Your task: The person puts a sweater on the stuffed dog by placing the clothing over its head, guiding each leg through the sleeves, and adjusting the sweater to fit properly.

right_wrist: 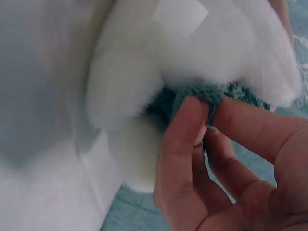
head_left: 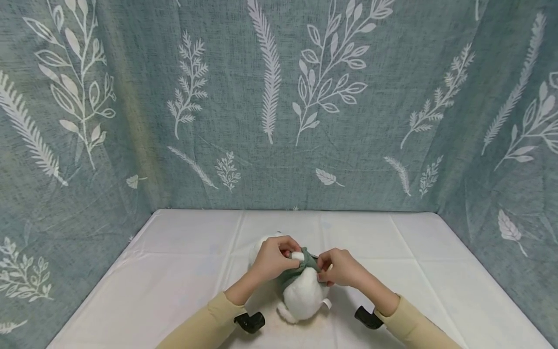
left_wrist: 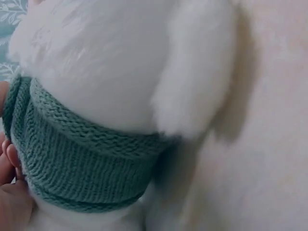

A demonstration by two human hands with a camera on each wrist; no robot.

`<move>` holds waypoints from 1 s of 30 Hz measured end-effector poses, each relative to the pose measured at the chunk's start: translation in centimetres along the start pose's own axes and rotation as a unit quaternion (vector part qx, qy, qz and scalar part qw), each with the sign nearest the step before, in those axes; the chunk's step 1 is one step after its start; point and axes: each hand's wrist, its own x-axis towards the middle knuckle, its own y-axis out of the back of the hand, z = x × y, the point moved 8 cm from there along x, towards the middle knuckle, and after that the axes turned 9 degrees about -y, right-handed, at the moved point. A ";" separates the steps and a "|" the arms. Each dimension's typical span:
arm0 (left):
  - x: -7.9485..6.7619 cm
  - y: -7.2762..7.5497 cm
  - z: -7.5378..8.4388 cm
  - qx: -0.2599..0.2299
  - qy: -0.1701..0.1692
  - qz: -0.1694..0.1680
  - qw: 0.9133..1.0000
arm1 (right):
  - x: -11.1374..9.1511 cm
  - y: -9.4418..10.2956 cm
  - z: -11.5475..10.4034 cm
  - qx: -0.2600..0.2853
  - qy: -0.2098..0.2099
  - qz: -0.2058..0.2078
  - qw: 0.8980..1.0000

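Observation:
A white fluffy plush toy (head_left: 302, 296) lies on the table, a green knitted garment (left_wrist: 91, 159) around its body. My left hand (head_left: 275, 258) bends over the toy's far side, thumb and fingers gripping the knit beside a small white furry part. In the left wrist view, fingertips (left_wrist: 10, 156) show at the garment's edge. My right hand (head_left: 341, 267) pinches the garment from the other side. Close up, the right thumb and index finger hold a bunched bit of green knit (right_wrist: 199, 96) under the white fur. Part of the toy is hidden behind my left hand.
A white cloth covers the table (head_left: 183, 257). Blue-green curtains with white leaf prints (head_left: 244, 97) hang at the back and both sides. A white tag (head_left: 327, 304) sticks out from the toy. Black wrist mounts (head_left: 250, 322) sit by both sleeves.

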 end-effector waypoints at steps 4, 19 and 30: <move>-0.2 0.3 -0.5 -0.046 0.020 0.035 0.998 | -0.1 -0.3 0.2 0.001 -0.002 -0.018 1.000; 0.0 -1.3 4.6 0.240 -0.140 -0.181 0.944 | -0.5 -0.3 -0.3 0.019 0.026 -0.017 0.999; 0.5 -1.4 3.6 0.191 -0.134 -0.137 0.963 | -0.3 -0.5 0.0 0.050 0.008 -0.037 0.998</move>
